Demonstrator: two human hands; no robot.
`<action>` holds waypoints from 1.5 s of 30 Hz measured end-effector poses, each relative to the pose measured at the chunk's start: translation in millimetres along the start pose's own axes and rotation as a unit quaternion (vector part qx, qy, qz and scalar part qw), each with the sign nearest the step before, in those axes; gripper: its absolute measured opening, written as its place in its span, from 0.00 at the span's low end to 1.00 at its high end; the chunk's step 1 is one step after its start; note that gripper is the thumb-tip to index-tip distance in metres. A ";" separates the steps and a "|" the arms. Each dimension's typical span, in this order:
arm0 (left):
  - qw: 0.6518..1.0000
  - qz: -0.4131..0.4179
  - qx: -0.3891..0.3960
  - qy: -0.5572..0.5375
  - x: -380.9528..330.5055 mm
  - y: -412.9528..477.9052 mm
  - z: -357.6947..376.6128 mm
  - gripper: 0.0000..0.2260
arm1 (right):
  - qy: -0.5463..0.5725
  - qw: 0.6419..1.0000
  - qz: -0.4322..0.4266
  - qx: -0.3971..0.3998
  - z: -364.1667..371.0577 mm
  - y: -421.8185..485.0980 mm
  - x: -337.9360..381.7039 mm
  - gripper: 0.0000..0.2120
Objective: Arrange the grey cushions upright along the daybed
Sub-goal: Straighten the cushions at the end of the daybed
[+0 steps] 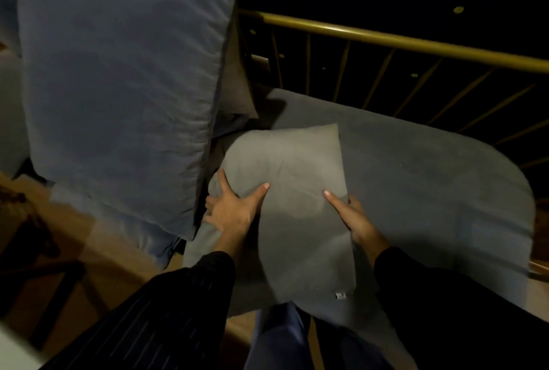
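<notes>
Left hand (pixel 234 206) grips the small grey cushion (pixel 297 215) at its left edge, thumb across the face. Right hand (pixel 355 218) pinches the right edge, fingers behind. Cushion sits over the daybed mattress (pixel 430 179), front side. Looks light, soft and floppy, so best held by both side edges, not corners. Big blue-grey cushion (pixel 118 87) stands at ten o'clock, brass rail (pixel 386 35) at one o'clock.

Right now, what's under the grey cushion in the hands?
The daybed mattress shows around the grey cushion and continues beneath it. The left hand and right hand grip its side edges; fingers curled underneath are covered, as is that patch of mattress.
</notes>
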State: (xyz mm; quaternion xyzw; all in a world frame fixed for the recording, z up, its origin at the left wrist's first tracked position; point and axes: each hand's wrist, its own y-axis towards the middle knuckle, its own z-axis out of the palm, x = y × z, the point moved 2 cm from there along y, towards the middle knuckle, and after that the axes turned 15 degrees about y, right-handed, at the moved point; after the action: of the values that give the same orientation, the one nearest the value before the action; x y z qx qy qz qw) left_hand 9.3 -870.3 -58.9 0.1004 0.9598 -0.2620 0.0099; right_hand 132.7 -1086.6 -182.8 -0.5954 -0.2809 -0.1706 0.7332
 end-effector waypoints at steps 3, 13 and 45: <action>1.000 0.017 0.009 -0.020 -7.9 -12.8 2.1 0.50 | 0.003 0.999 -0.009 -0.051 -19.9 -4.5 0.4 0.45; 0.973 0.222 0.024 -0.057 -63.2 -42.7 26.0 0.44 | 0.022 0.975 -0.080 -0.208 -98.8 -78.3 21.3 0.11; 0.956 0.153 0.231 -0.092 -66.2 -45.1 96.6 0.49 | 0.002 0.963 -0.111 -0.245 -199.3 -92.8 -12.5 0.35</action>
State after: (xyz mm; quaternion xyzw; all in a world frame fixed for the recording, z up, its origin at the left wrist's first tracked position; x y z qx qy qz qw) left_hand 62.0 -969.5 -114.8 0.2214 0.8409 -0.4804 0.1147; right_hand 110.3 -1302.3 -144.9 -0.7218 -0.2934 -0.3154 0.5418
